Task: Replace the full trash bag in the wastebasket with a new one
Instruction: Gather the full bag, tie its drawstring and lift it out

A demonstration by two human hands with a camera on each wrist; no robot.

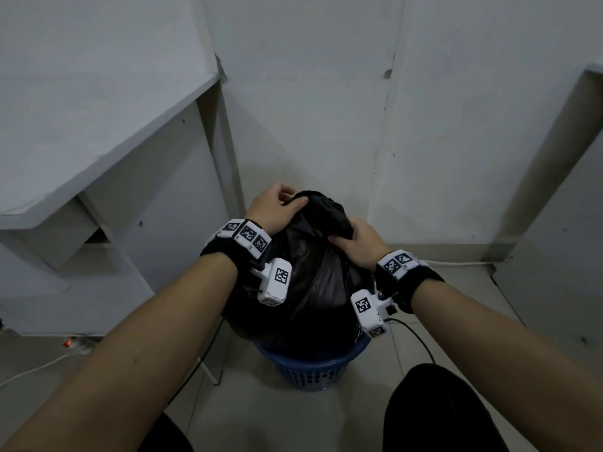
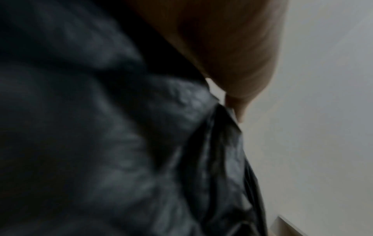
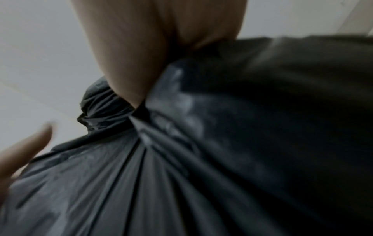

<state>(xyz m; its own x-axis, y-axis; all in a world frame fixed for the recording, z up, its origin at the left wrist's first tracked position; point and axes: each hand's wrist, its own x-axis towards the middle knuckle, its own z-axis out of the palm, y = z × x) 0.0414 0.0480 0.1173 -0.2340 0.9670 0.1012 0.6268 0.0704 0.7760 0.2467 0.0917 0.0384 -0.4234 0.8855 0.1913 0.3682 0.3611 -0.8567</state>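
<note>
Nearest the camera, blue wastebasket (image 1: 313, 367) is sitting on the floor with the black trash bag (image 1: 310, 288) bulging out of it. Right hand (image 1: 360, 244) and left hand (image 1: 272, 210) are both clutching its gathered top. No readable writing; wrist tags are showing only square codes.

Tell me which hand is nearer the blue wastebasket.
Right. The right hand grips the black bag's gathered top on the near side, lower toward the wastebasket; the left hand grips it higher, on the far side.
</note>
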